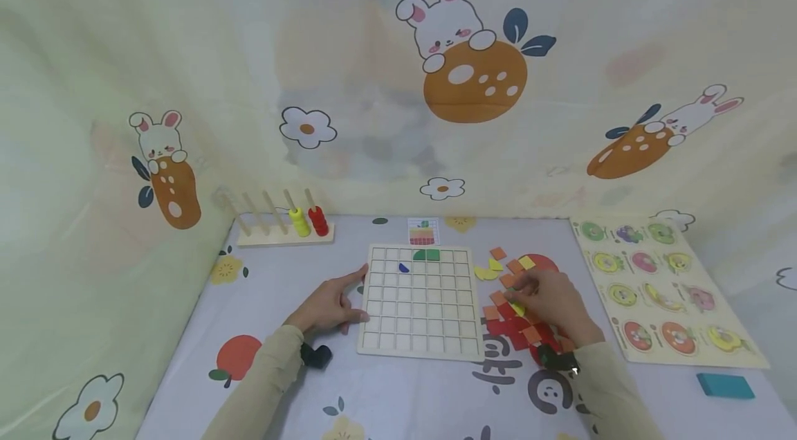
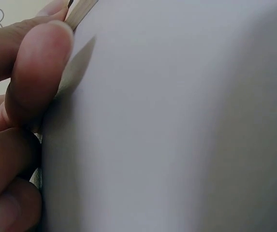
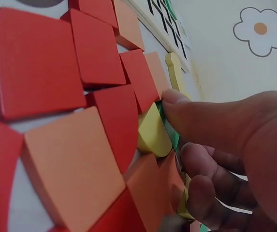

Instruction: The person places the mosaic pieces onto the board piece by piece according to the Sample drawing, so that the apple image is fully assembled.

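Note:
A pale wooden grid board (image 1: 423, 301) lies in front of me, with green pieces (image 1: 426, 255) in its top row and a small blue piece (image 1: 404, 268) just below. My left hand (image 1: 330, 301) rests at the board's left edge, its thumb and forefinger spread apart along it; the wrist view shows the thumb (image 2: 41, 63) right at the wood. Over the loose pieces right of the board, my right hand (image 1: 551, 298) pinches a green piece (image 3: 172, 128) between thumb and finger. Red pieces (image 3: 36, 67), orange squares (image 3: 75, 166) and a yellow piece (image 3: 153, 133) lie close around it.
A small printed card (image 1: 423, 232) lies behind the board. Back left stands a wooden peg rack (image 1: 286, 238) with yellow and red beads. On the right are a fruit picture board (image 1: 666, 288) and a teal block (image 1: 725, 385). A patterned cloth wall rises behind the table.

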`<state>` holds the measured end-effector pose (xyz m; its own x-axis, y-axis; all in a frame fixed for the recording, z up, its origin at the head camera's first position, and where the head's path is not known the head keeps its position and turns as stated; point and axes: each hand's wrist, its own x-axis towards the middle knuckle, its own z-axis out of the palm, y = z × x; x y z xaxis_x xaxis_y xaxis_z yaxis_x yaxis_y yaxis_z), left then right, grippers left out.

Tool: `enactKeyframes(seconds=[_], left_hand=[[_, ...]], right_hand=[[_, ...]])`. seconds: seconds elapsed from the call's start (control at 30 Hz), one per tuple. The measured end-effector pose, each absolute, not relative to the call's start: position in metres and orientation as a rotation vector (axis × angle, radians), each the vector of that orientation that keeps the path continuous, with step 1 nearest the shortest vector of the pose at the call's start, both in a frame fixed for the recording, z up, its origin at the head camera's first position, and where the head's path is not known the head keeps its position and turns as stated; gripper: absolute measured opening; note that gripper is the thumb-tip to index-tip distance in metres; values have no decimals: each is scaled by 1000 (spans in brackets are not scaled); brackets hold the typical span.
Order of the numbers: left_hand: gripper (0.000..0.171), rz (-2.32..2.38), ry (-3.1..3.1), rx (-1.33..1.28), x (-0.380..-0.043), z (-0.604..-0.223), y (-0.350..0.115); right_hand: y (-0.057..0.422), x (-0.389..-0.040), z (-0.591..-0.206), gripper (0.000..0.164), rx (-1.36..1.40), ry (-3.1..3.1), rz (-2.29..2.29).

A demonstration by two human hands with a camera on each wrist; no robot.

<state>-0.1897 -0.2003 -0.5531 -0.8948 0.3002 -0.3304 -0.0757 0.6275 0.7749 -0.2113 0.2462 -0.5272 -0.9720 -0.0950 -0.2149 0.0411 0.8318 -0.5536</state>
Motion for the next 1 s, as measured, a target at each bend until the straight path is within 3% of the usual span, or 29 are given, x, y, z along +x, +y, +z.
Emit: enactKeyframes(seconds=[0.43, 0.7, 1.0], left_hand=[[103, 1203, 2419, 190, -189, -553, -201], [103, 1204, 2414, 173, -190, -555, -200], [104, 1195, 2415, 161, -191, -555, -202]], right_hand=[[244, -211, -530, 46, 14, 2732, -831], [253, -212, -535, 39, -46, 2758, -883], [298, -221, -528, 59, 146, 2874, -834]])
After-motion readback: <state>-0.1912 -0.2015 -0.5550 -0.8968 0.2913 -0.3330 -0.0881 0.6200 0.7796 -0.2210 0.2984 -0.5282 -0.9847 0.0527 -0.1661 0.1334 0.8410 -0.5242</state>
